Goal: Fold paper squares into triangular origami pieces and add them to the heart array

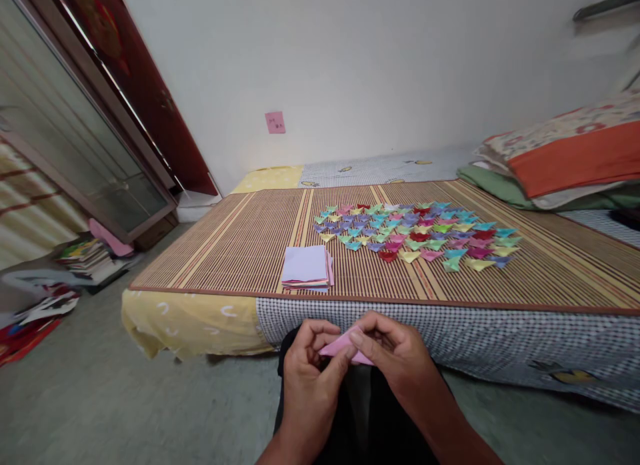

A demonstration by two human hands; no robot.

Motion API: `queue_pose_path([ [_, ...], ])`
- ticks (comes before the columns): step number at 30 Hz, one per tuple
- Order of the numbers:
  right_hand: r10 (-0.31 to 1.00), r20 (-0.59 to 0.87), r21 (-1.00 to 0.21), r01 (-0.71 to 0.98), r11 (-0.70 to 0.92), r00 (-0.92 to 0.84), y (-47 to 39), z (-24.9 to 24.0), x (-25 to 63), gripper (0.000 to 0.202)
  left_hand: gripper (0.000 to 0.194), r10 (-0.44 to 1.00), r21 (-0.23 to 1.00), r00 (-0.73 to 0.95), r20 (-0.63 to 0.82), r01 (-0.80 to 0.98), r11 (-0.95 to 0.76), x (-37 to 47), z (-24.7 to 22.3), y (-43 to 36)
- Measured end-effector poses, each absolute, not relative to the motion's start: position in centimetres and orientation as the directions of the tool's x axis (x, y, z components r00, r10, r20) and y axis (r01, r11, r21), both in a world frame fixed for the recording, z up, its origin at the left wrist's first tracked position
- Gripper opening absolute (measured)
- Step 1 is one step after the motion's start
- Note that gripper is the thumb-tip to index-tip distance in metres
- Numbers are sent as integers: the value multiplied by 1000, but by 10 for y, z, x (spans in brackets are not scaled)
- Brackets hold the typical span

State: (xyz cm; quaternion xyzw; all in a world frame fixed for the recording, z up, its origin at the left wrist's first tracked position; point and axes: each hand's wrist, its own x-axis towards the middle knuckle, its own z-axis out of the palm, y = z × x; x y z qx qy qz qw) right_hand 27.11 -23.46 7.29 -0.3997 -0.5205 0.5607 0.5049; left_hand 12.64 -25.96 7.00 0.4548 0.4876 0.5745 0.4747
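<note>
A folded piece of pink paper (pixel 339 343) is held between both hands above the knees, in front of the bed's edge. My left hand (pixel 313 371) pinches its left part between thumb and fingers. The thumb and fingers of my right hand (pixel 395 348) grip its upper right part, and the two thumbs nearly meet on it. Beyond the hands, a stack of square paper sheets (pixel 305 263) with a pale lilac sheet on top lies near the mat's front edge. To its right, several small folded paper boats (pixel 420 237) in many colours stand in rows.
The boats and stack rest on a striped bamboo mat (pixel 225 245) over a bed with a checked sheet (pixel 500 338). Folded bedding (pixel 565 151) is piled at the right. A wall (pixel 375 71) rises behind. Books (pixel 85 258) lie on the left by a glass-fronted cabinet (pixel 100 131).
</note>
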Motion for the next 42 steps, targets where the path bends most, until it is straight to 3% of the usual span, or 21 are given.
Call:
queue_pose_path([
  [5,992,76,-984,-171,57,-104,-236,72,271,28,37,994,958,-55,-90,-279,71,127,69,-255],
  [8,992,82,-988,-138,69,-90,-235,72,272,31,35,991,949,23,-132,-285,133,126,69,-252],
  [15,994,45,-989,-144,31,-96,-232,71,272,34,35,998,985,31,-46,-163,50,123,69,-255],
  [21,998,22,-997,-79,17,-66,-226,71,284,32,53,1000,996,6,-13,-86,13,114,65,-256],
  [25,979,56,-998,-13,55,-195,-227,76,283,25,32,998,997,42,-50,-51,52,106,74,-249],
  [29,956,75,-996,26,86,-284,-230,78,274,21,30,978,993,173,-115,25,112,111,81,-247],
  [33,964,86,-994,49,102,-253,-231,78,274,14,33,990,991,89,-105,-79,112,115,75,-249],
  [42,976,83,-995,32,91,-201,-237,72,273,29,25,996,987,-19,-84,-142,80,111,66,-251],
])
